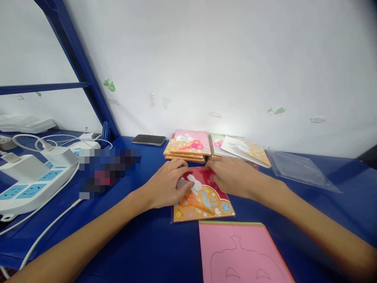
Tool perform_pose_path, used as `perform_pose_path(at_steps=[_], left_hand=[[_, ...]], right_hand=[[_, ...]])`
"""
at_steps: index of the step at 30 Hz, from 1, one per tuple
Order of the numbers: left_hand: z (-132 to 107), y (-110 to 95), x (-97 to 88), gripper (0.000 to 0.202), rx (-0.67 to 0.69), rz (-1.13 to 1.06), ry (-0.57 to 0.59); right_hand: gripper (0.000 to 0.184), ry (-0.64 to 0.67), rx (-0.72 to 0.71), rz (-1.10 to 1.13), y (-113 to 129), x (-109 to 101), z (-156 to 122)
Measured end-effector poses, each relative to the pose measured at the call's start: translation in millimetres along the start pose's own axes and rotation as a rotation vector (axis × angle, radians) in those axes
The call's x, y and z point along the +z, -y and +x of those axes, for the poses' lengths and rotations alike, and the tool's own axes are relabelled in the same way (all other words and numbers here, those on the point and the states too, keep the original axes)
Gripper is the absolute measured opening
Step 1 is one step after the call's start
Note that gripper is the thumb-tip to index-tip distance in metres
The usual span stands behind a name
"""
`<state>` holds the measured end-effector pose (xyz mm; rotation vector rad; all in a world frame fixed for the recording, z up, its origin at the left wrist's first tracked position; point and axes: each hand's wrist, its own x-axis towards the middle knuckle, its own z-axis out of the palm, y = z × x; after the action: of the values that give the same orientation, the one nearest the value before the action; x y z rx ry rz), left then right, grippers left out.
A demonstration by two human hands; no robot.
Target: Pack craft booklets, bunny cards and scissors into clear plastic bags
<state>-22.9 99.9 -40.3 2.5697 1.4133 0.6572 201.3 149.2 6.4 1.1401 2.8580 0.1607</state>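
A craft-paper packet point(193, 204) in a clear sleeve lies before me, red above and orange below, with a white rabbit and orange scissors on its front. My left hand point(167, 182) is closed on its upper left part, the thumb lying across the front. At the upper right, the curled fingers of my right hand point(232, 177) grip the same packet near its top edge; some fingertips are hidden. Nearest to me is a pink sheet point(241, 255) with a pumpkin outline, on top of other coloured sheets.
Behind the packet is a stack of similar packets point(191, 143). Right of it lie a white-and-orange card point(246, 149) and an empty clear sleeve point(303, 169). A phone point(149, 139) sits by the wall. Power strips point(38, 184) and white cables occupy the left; a blurred patch hides something there.
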Motion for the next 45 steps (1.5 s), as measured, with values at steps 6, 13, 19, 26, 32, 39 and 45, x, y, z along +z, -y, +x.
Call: perform_pose_path(at_steps=[6,13,19,26,32,39,45], left_hand=[[-1,-2,0.9,0.047,0.06,-0.035,0.041],[0,1,-2.4,0.043,0.02,-0.002,0.046],[0,-4,0.1,0.045,0.027,-0.01,0.054],[2,-6,4.2,0.045,0.043,-0.011,0.039],[2,-5,3.4,0.035,0.051,0.057,-0.003],[3,-2,7.4,0.03,0.026,0.095,-0.07],[3,1,7.7,0.03,-0.044,0.085,-0.121]], right_hand=[[0.039,-0.096,-0.115,0.098,4,14,5],[0.035,-0.085,-0.02,0.031,-1,10,5],[0.03,-0.111,-0.037,-0.085,8,10,2],[0.031,-0.086,-0.056,-0.064,8,12,5],[0.027,-0.075,0.02,-0.176,10,7,5],[0.021,-0.036,0.041,-0.234,13,7,4],[0.022,-0.013,-0.004,-0.188,18,11,2]])
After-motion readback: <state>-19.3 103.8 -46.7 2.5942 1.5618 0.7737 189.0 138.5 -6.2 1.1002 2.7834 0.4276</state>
